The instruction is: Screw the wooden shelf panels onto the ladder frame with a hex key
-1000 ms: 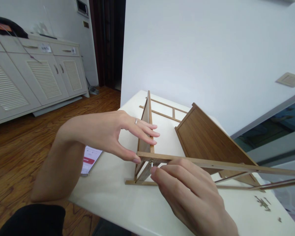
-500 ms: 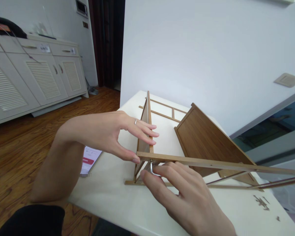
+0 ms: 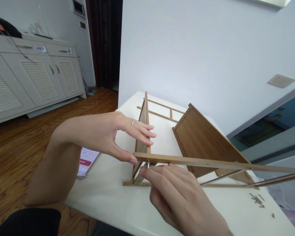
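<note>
Our right grip (image 3: 180,195) pinched a hex key (image 3: 148,165) below the wooden rail (image 3: 191,161); our left grip (image 3: 113,129), spread, touched its end.

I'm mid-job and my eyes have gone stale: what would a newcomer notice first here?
First, the two hands in mid-picture: the left hand spread at the frame's left corner, the right hand just below the rail, its grip at a small metal rod. Then the big brown panel leaning behind the frame, right of centre. The lit phone shows beyond the left forearm.
</note>
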`<state>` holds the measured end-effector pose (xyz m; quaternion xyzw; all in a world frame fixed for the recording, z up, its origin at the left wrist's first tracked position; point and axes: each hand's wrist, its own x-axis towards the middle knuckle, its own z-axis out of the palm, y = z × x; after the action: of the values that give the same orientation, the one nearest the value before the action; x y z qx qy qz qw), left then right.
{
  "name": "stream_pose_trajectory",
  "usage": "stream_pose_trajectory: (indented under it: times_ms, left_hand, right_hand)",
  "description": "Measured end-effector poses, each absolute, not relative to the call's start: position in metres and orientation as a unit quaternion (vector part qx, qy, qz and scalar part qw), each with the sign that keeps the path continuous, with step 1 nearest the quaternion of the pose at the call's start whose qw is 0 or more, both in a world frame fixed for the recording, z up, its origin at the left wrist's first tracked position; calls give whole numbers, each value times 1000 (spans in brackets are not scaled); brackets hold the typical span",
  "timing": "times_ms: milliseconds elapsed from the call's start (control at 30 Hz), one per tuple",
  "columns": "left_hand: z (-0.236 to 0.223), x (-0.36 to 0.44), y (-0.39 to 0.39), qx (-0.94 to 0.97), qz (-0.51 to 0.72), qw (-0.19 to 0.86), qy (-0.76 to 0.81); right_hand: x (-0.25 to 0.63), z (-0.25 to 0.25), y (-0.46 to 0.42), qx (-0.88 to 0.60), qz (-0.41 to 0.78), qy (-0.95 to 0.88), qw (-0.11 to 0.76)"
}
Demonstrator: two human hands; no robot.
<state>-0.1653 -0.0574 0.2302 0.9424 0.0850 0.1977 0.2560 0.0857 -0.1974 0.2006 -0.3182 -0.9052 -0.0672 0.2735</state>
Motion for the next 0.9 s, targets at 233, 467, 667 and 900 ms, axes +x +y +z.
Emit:
stream_pose_trajectory:
  times_ms: [233, 467, 667, 900]
  left_hand:
    - [231, -165, -59, 939, 196, 265, 95]
    - [232, -165, -59, 940, 199, 262, 92]
    - [232, -165, -59, 942, 197, 258, 90]
    - [232, -165, -57, 942, 192, 259, 89]
  right_hand:
    - [88, 208, -201, -343, -75, -895, 274]
    - [85, 211, -208, -371, -96, -878, 285]
    - [90, 206, -209, -359, -66, -888, 279]
    - [90, 205, -207, -352, -30, -893, 278]
